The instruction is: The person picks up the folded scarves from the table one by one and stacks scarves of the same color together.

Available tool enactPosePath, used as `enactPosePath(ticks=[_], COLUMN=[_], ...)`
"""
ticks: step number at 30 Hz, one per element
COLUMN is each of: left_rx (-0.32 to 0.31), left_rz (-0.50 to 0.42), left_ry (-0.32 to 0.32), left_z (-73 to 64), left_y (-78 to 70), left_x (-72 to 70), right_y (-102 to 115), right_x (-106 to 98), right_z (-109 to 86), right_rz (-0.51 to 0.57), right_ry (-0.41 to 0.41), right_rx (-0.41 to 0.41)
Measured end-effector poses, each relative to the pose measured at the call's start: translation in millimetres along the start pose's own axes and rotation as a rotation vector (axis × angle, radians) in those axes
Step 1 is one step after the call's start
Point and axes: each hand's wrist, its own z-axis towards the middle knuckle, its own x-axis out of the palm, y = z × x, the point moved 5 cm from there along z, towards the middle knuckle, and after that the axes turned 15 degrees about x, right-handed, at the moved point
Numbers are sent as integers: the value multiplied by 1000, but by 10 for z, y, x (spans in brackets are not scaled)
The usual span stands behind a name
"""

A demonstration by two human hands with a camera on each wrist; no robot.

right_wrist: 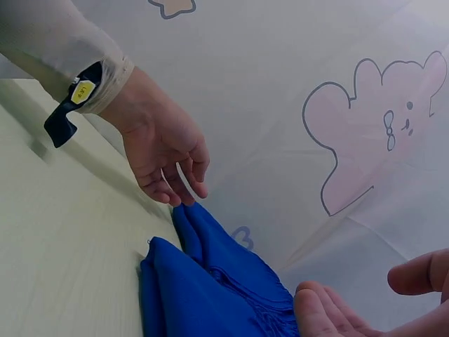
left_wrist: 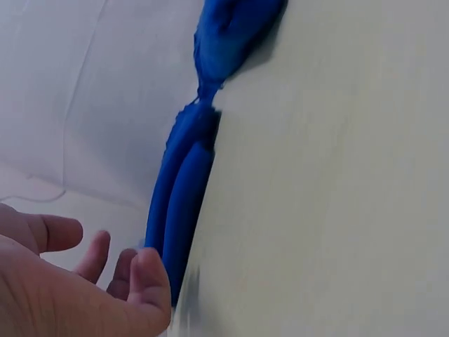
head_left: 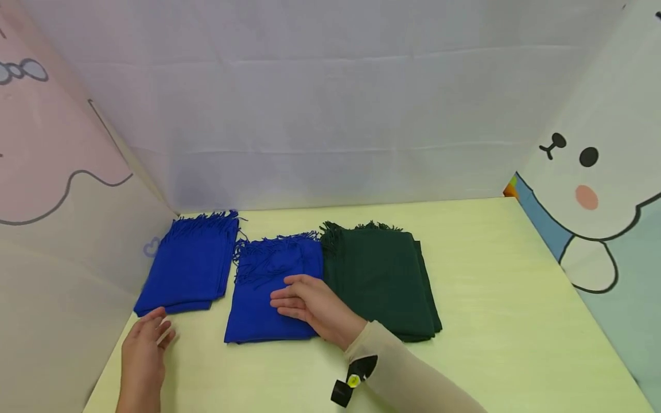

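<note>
Two folded blue fringed scarves and one folded dark green fringed scarf [head_left: 384, 281] lie on the table, fringes toward the back. My left hand [head_left: 146, 347] is at the front corner of the left blue scarf [head_left: 188, 264], fingers loosely bent and holding nothing; in the left wrist view the hand [left_wrist: 84, 288] is beside the folded edge [left_wrist: 182, 203]. Over the middle blue scarf [head_left: 258, 310] is my right hand [head_left: 315, 307], fingers extended; whether it touches the fabric I cannot tell. The right wrist view shows my left hand [right_wrist: 165, 151] by the scarf's end.
A pale yellow table [head_left: 516, 321] extends to the right of the green scarf. A white cloth wall [head_left: 330, 115] rises behind it. Printed side walls with cartoon figures stand left [head_left: 51, 275] and right [head_left: 609, 201]. The middle blue scarf lies against the green one.
</note>
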Motion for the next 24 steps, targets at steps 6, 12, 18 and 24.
enactPosePath(ticks=[6,12,18,24], left_rx=[40,20,-41,-43], left_rz=[-48,-72,-45,-72], left_ry=[-115,-153,-128,-131], left_z=[210,361,440,471], left_y=[-88,-118,-102,-138], left_x=[-75,-141,-174,-174], right_y=[-48,-184,-228,-273], right_x=[90,282,526,655], right_z=[212,384,581,751], right_rz=[-13,-74,13,136], right_ry=[66,56,65,118], right_rx=[22,92,132,138])
